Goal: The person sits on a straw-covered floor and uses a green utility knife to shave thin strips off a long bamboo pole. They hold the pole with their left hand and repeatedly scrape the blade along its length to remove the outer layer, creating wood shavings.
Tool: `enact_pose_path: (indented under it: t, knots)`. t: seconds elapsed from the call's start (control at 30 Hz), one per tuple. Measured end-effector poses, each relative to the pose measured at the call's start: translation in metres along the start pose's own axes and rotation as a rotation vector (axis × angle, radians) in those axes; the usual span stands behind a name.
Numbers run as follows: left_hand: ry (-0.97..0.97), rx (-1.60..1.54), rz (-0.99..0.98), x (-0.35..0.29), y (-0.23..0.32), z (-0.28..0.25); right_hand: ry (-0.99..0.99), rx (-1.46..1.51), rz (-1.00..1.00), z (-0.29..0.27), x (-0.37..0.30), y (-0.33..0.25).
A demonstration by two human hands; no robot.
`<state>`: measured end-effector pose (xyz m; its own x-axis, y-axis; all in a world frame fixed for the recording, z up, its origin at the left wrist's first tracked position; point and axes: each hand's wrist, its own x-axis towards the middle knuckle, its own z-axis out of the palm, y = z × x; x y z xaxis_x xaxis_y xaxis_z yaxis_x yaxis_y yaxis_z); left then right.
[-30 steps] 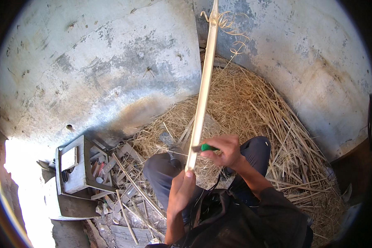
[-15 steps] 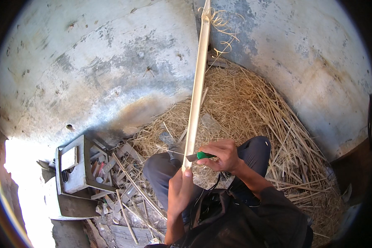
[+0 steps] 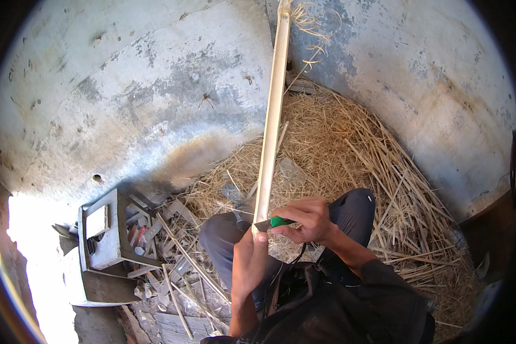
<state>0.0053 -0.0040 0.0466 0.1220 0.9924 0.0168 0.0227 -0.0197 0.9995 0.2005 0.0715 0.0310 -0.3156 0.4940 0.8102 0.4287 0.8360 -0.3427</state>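
Observation:
A long split bamboo strip point(image 3: 273, 109), pale and hollowed along its face, runs from my lap up toward the wall corner. My left hand point(image 3: 250, 258) grips its near end, thumb along the edge. In my right hand point(image 3: 311, 221) is a knife point(image 3: 281, 221) with a green handle. Its short dark blade lies across the bamboo's near end, close to my left thumb. Thin curled shavings point(image 3: 308, 28) hang at the strip's far end.
Straw-like shavings point(image 3: 321, 132) cover the floor ahead, with a heap of thin sticks point(image 3: 404, 189) to the right. A worn wooden box point(image 3: 106, 229) with odds and ends stands at left. Scuffed walls point(image 3: 155, 74) meet behind the bamboo.
The knife and my right hand have moved slightly down and left, to the bamboo's near end. The curled shavings at the far end have shifted a little.

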Motion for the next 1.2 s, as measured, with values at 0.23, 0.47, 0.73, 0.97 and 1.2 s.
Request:
enact_pose_path:
  t: [0.23,0.47,0.73,0.97,1.2]
  knots:
    - [-0.039,-0.166,-0.019,-0.003,-0.002,0.002,0.033,-0.039,0.000,0.001,0.000,0.000]
    - [-0.070,-0.188,-0.079,-0.007,0.002,0.000,0.027,-0.052,0.004,-0.004,0.000,-0.003]
    - [-0.045,-0.174,-0.061,-0.010,0.004,0.002,0.020,-0.091,-0.029,-0.008,0.005,-0.002]
    - [-0.068,-0.231,-0.115,-0.016,0.003,0.000,0.015,-0.130,-0.037,-0.014,0.009,-0.006]
    - [-0.125,-0.193,-0.149,-0.030,-0.015,0.001,0.202,-0.068,0.205,-0.030,0.014,0.024]
